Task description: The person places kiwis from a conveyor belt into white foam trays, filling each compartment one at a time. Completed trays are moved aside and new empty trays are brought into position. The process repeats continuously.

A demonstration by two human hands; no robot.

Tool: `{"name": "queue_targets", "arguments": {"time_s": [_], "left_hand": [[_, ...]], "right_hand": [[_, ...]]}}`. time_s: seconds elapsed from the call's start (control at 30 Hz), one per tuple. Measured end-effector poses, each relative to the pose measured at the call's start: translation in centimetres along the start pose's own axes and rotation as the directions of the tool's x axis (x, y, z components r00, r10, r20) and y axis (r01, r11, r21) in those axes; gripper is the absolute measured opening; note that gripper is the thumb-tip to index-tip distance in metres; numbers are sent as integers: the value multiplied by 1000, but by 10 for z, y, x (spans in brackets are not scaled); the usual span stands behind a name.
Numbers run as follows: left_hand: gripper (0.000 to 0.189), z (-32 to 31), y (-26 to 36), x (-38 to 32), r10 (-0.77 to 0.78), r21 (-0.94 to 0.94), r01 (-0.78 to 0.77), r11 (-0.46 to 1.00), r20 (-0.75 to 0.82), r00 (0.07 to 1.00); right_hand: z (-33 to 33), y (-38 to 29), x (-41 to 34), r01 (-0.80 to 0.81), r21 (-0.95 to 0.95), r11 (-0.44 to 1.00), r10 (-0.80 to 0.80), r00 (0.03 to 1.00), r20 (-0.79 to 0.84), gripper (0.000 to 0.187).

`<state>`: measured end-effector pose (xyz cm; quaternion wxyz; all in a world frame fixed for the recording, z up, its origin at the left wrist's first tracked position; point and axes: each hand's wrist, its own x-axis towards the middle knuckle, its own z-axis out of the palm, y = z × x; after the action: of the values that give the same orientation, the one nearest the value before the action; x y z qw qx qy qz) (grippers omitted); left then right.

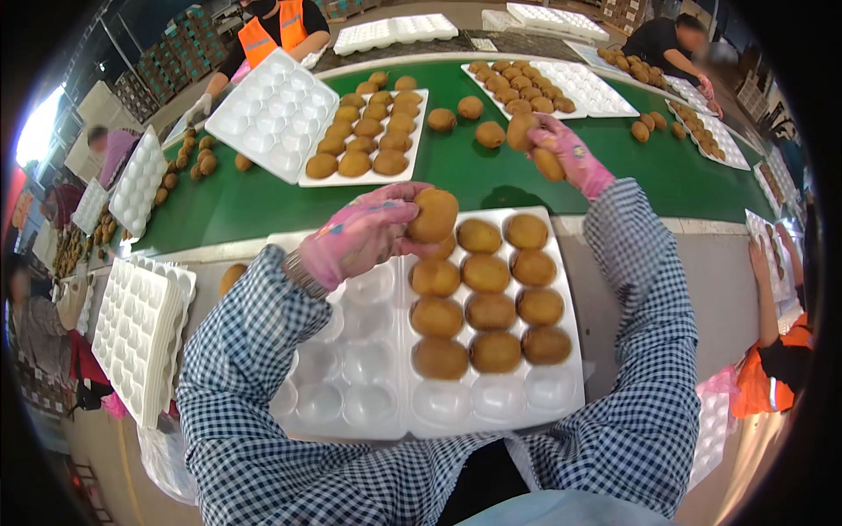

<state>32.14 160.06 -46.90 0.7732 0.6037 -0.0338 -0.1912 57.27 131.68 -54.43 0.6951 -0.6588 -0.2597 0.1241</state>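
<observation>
Over the far rows of an open white foam fruit tray (442, 402), my left hand (358, 233) in a pink glove holds a kiwifruit (434, 215). The tray's right half carries several rows of kiwifruit (490, 310), while its nearest row of cups holds none. The left half (355, 375) shows bare cups, partly covered by my sleeve. My right hand (571, 152), also in a pink glove, is above the green conveyor belt (460, 164). It grips one kiwifruit (521, 131) at the fingertips, and a second kiwifruit (548, 164) shows under the fingers. Loose kiwifruit (490, 134) lie just left of that hand.
Filled open trays stand on the belt, one at left (362, 144) and one farther right (520, 89). A stack of foam trays (135, 335) is at my left. One kiwifruit (231, 279) rests beside my left sleeve. Co-workers (283, 33) stand along the belt's far side and both ends.
</observation>
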Motion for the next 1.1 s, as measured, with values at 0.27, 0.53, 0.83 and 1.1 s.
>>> {"name": "queue_targets", "arguments": {"time_s": [0.27, 0.53, 0.83, 1.1], "left_hand": [[65, 76, -46, -102, 303, 810, -379, 448, 262, 916], [67, 87, -103, -132, 336, 951, -311, -3, 293, 895], [61, 85, -113, -143, 372, 981, -194, -10, 184, 910], [58, 95, -115, -142, 442, 982, -156, -105, 186, 878]], "right_hand": [[54, -89, -197, -37, -75, 996, 61, 934, 353, 46], [138, -85, -290, 427, -690, 585, -93, 880, 465, 49], [153, -55, -297, 556, -730, 398, -281, 831, 480, 43], [92, -67, -308, -15, 157, 988, -3, 993, 115, 50]]}}
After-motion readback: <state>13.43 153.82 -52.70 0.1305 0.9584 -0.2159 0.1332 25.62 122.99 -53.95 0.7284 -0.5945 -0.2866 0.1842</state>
